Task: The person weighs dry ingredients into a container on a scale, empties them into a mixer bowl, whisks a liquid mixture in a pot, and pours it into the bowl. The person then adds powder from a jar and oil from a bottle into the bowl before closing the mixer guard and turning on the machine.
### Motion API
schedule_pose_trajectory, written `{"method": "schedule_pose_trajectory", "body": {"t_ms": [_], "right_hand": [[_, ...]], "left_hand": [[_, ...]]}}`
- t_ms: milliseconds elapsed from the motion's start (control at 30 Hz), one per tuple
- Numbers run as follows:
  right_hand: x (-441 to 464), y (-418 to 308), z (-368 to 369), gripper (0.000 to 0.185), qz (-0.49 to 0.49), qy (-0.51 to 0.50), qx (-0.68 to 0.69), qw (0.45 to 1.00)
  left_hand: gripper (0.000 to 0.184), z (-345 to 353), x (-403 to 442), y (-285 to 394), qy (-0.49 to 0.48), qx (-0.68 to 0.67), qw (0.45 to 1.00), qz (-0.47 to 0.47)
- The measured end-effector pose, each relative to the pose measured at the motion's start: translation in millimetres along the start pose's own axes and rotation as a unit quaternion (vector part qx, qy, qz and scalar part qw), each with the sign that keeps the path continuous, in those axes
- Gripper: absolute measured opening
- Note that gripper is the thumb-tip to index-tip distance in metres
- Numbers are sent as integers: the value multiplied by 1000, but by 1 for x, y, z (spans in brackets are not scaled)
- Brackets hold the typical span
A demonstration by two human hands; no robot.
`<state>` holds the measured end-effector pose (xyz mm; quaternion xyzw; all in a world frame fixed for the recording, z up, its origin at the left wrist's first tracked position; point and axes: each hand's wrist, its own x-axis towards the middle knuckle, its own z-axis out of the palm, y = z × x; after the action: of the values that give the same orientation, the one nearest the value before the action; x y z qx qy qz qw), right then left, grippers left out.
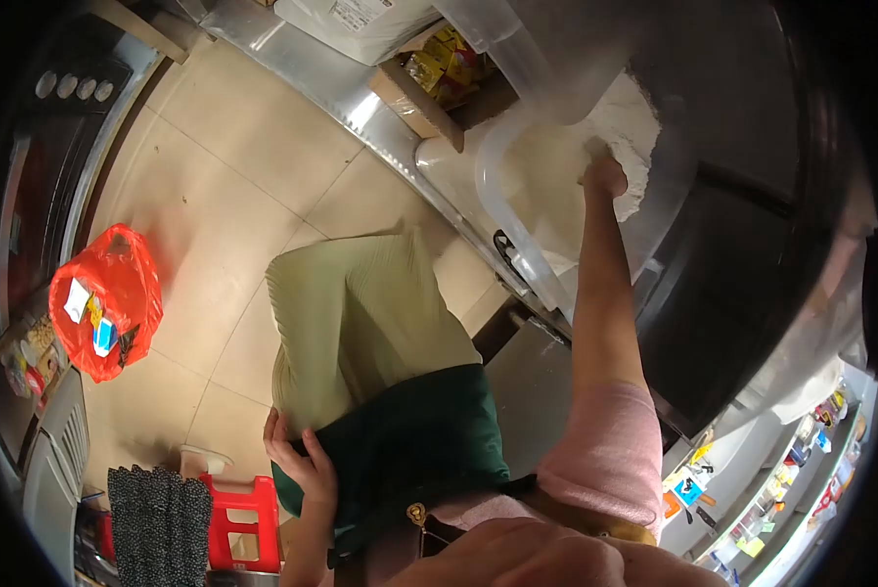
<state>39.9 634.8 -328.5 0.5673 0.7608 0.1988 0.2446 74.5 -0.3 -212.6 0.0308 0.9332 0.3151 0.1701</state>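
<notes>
My right arm reaches into a large translucent plastic bin that holds white, flour-like powder. At the powder's surface my right hand is closed. A small greyish shape shows at its fingertips, too blurred to name. My left hand rests by my lap with its fingers apart, holding nothing. It lies against the edge of a dark green apron, beside my pale green pleated trousers.
Behind the bin stands a cardboard box of yellow packets, near a white sack. On the tiled floor sit a red rubbish bag and a red plastic stool. An oven-like appliance lines the left; stocked shelves stand lower right.
</notes>
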Motion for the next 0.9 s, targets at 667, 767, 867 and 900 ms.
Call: {"method": "schedule_pose_trajectory", "body": {"t_ms": [667, 767, 867, 900], "right_hand": [[-80, 65, 69, 23, 144, -241, 695, 662], [-116, 90, 51, 22, 97, -246, 751, 606], [-148, 102, 26, 21, 141, -225, 781, 565], [-158, 105, 17, 21, 156, -217, 791, 550]], "left_hand": [[40, -8, -9, 10, -26, 44, 998, 26], [39, -16, -13, 11, -25, 37, 999, 28], [39, -25, -18, 12, -22, 65, 997, 36], [39, -28, -18, 12, -18, 72, 996, 40]]}}
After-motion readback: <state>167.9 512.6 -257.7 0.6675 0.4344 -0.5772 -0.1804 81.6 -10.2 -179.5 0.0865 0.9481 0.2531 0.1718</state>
